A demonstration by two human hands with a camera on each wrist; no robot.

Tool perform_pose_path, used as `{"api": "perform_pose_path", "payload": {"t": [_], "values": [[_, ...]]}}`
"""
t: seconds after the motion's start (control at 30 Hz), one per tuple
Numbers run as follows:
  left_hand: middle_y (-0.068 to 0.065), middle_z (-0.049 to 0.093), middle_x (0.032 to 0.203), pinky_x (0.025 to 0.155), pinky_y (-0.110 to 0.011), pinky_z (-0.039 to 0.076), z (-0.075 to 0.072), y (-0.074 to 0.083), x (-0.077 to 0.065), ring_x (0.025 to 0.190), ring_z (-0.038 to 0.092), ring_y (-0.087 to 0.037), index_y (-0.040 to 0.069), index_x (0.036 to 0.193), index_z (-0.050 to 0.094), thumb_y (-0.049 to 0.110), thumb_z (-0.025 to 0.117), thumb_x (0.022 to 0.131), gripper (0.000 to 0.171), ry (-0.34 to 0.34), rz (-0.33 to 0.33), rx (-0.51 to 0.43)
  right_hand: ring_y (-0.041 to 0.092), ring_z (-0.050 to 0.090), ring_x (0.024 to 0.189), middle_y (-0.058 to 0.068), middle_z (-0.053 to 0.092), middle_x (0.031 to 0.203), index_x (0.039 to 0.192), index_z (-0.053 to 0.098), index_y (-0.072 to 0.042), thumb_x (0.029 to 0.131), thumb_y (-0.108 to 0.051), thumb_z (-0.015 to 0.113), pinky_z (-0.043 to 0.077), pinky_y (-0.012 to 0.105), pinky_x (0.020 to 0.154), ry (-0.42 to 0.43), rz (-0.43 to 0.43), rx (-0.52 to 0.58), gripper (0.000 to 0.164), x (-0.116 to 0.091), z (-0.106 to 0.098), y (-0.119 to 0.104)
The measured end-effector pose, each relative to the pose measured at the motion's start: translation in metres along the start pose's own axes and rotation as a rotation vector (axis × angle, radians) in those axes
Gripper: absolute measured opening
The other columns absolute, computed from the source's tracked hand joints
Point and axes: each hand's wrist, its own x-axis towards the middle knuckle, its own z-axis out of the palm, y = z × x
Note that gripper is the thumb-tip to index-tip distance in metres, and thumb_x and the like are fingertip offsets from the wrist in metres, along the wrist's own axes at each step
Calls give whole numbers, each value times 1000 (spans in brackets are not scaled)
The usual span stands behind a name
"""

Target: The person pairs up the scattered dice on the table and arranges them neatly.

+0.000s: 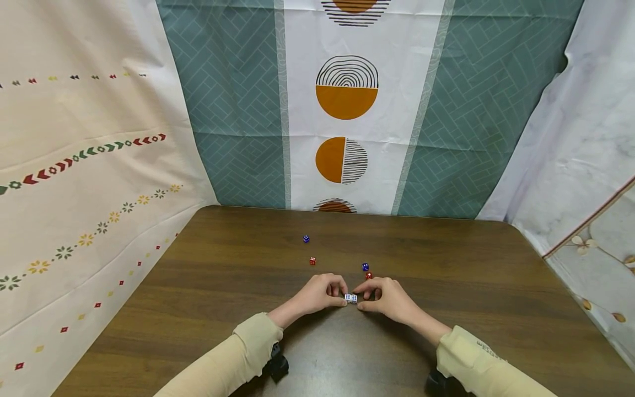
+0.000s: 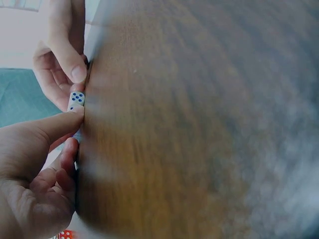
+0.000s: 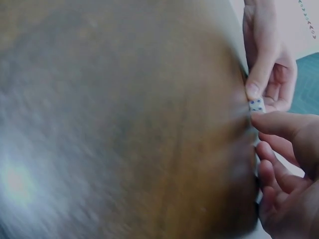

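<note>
Two white dice with blue pips stand side by side on the brown table, between the two hands. My left hand [image 1: 319, 292] pinches the left white die [image 1: 348, 296] between thumb and index finger; in the left wrist view its thumb [image 2: 67, 122] covers part of that die. From the other side, my right hand [image 1: 389, 300] holds the right white die [image 1: 354, 299], thumb in front and index finger behind. The right wrist view shows the right thumb [image 3: 271, 121] overlapping a die's lower edge. Other fingers of both hands are curled inward.
A red die [image 1: 369, 275] and a blue die [image 1: 365, 266] lie just beyond the right hand. Farther left are another red die [image 1: 312, 261] and a blue die [image 1: 306, 239]. Patterned cloth [image 1: 238, 110] hangs behind the wooden table [image 1: 446, 253].
</note>
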Motion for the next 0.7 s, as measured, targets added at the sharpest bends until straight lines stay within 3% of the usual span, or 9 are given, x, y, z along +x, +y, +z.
{"api": "perform_pose_path", "payload": {"t": [0.27,0.7], "values": [[3,56,74,60,-19,38,1,-1,1,62,45,-4,12,90,69,14,79,83,13,6,1,3,6,51,63,3,66,89,107,74,-14,81,-18,81,43,21,54,-32,-39,-49,27,4,-13,2],[2,56,74,61,-19,38,2,-3,1,62,45,-4,12,91,69,13,79,83,13,5,13,0,8,54,71,3,68,94,109,74,-12,84,-18,78,46,22,61,66,-25,-100,26,9,-27,6]]}}
